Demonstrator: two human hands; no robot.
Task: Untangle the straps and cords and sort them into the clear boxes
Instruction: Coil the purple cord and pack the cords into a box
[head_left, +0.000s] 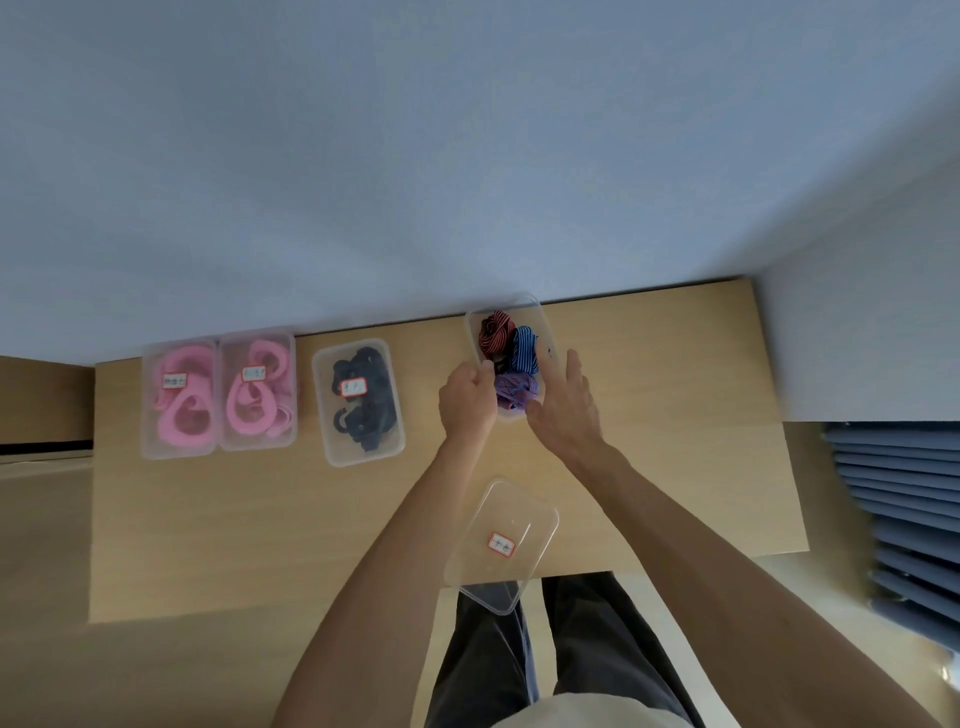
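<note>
From the head cam we're looking down at a light wood table (208, 519) pushed against a pale blue wall (363, 156). Our left hand (467, 397) is curled, pinching the near-left rim of the clear box (545, 332) holding the red, blue and purple striped cords (511, 358). Our right hand (563, 408) lies flat against its right side, fingers mostly straight. That box sits at the table's far edge. A lid (501, 540) overhangs the near edge; bare wood between.
</note>
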